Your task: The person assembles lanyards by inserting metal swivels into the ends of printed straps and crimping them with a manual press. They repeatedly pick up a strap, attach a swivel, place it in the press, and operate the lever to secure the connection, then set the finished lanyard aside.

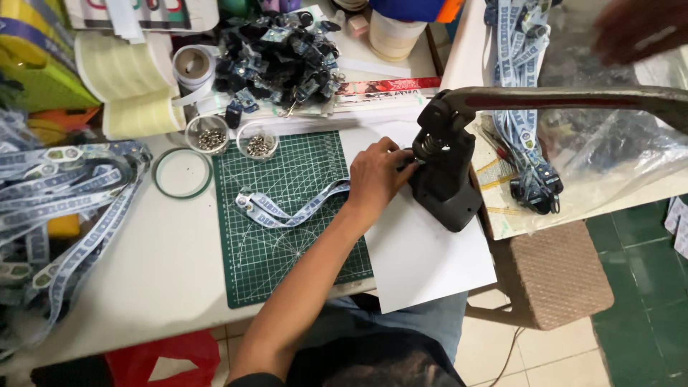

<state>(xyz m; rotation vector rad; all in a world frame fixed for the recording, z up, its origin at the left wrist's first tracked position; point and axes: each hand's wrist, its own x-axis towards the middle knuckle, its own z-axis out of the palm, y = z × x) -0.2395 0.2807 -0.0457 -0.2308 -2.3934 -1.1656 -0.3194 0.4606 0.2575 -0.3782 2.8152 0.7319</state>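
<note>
The left hand (374, 179) reaches over the white worktop (165, 265) to the base of a black hand press (444, 175), its grip pinched shut on the end of a blue and white lanyard strap (290, 210) that it holds right under the press head. The rest of the strap trails back in a loop over the green cutting mat (287, 244), which lies near the front edge of the worktop beside a white sheet (423, 258) that carries the press. The right hand (638, 29) shows only as a blur near the far right corner, above the long press lever (573, 99); I cannot tell whether its grip is open or closed. Two small clear cups of metal rivets (233, 136) stand just behind the mat. A heap of finished lanyards (64, 193) lies along the left edge.
</note>
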